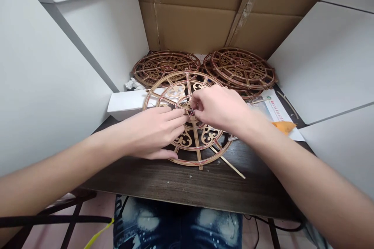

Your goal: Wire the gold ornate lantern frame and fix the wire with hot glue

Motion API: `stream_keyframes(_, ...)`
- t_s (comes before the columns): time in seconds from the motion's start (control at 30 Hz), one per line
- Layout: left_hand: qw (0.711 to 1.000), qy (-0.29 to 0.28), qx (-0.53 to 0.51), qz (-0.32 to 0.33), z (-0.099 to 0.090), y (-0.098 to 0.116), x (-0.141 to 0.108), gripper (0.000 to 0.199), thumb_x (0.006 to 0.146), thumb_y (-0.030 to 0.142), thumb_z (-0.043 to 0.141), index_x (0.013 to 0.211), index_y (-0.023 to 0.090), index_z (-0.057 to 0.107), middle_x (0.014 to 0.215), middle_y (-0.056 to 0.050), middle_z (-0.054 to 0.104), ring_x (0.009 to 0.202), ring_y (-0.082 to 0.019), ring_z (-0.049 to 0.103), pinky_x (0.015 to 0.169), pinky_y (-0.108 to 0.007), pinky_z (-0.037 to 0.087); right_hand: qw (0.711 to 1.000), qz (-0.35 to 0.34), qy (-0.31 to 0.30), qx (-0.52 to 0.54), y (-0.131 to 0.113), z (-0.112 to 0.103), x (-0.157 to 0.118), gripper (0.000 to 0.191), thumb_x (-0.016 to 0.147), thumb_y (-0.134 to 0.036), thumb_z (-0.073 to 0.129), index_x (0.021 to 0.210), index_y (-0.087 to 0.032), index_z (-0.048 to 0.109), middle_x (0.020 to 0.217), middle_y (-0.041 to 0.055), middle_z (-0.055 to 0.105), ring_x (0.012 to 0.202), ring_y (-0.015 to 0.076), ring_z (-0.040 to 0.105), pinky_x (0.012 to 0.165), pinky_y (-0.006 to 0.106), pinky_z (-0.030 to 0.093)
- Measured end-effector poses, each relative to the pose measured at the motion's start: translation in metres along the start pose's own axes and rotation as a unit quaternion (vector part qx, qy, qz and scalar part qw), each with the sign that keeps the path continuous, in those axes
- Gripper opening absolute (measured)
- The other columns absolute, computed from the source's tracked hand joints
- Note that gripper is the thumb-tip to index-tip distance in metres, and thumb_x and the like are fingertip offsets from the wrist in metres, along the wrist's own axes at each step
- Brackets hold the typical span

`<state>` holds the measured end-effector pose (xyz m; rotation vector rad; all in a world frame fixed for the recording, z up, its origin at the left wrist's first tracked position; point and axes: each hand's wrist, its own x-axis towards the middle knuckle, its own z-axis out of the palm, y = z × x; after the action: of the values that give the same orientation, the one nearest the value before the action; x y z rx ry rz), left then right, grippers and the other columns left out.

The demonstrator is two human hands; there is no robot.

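A round wooden lattice frame point(197, 151) with spokes, rings and cut-out scrollwork lies before me, partly on a white box. Thin reddish and pale wires run along its rings and spokes. My left hand point(159, 130) rests flat across the left side of the frame, its fingers stretched toward the hub and its thumb on the lower rim. Over the hub, my right hand point(219, 105) has thumb and forefinger pinched together at the fine wires point(191, 113). Exactly which strand lies between those fingertips is partly hidden.
Similar round frames lie at the back left point(166, 66) and are stacked at the back right point(241, 68). A white box point(125, 103), a thin stick point(230, 165), printed paper point(277, 107) and an orange piece point(284, 127) lie on the dark table point(175, 186). Cardboard point(198, 27) stands behind.
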<state>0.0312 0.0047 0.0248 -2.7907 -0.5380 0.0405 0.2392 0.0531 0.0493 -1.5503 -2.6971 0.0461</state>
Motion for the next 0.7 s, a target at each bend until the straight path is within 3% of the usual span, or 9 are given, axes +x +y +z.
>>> stream_keyframes(0.33, 1.000, -0.006, -0.022, -0.002, 0.004, -0.003, 0.000, 0.060, 0.092, 0.060, 0.064, 0.112, 0.003, 0.072, 0.144, -0.028, 0.063, 0.134, -0.041, 0.059, 0.106, -0.051, 0.054, 0.999, -0.016, -0.012, -0.037, 0.000, -0.007, 0.012, 0.016, 0.079, -0.019, 0.067, 0.092, -0.021, 0.077, 0.093, 0.0086, 0.077, 0.085, 0.0264, 0.072, 0.075, 0.037, 0.053)
stream_keyframes(0.7, 0.998, -0.013, -0.055, 0.001, -0.001, -0.008, 0.010, 0.064, 0.094, 0.064, 0.056, 0.113, 0.005, 0.070, 0.132, -0.028, 0.069, 0.127, -0.042, 0.063, 0.104, -0.053, 0.054, 0.997, -0.024, -0.026, -0.065, -0.011, -0.013, 0.021, 0.015, 0.082, -0.019, 0.069, 0.094, -0.018, 0.078, 0.091, 0.0119, 0.077, 0.090, 0.0300, 0.073, 0.075, 0.036, 0.052)
